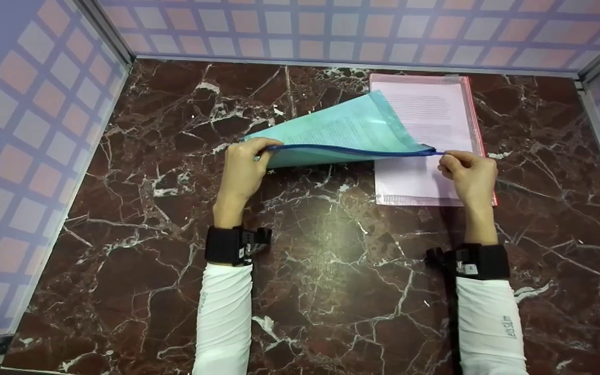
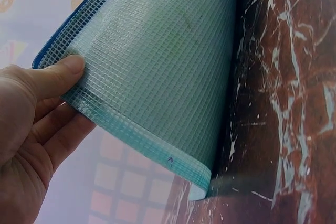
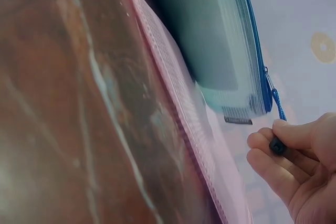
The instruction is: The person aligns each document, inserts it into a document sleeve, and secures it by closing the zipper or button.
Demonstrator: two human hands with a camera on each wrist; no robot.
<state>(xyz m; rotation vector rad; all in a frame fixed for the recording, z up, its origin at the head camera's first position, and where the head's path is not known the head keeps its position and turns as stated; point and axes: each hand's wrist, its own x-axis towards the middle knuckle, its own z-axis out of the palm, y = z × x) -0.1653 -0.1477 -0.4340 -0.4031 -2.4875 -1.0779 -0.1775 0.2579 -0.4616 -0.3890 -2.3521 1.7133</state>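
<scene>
A teal mesh zip file pouch [image 1: 347, 130] with printed paper inside is lifted at its near edge, where a dark blue zipper [image 1: 352, 151] runs. My left hand [image 1: 245, 166] pinches the pouch's left corner, thumb over the mesh and fingers beneath, as the left wrist view shows. At the other end, my right hand [image 1: 472, 174] pinches the blue zipper pull cord [image 3: 279, 106], which stretches from the slider at the pouch's right end. A dark bead [image 3: 277, 146] on the cord shows among the right fingers. The zipper looks closed along its length.
A pink mesh file pouch [image 1: 404, 182] with printed paper lies flat on the dark red marble table [image 1: 321, 291], partly under the teal pouch and right hand. Checkered panels [image 1: 279, 31] wall the table at the back and both sides.
</scene>
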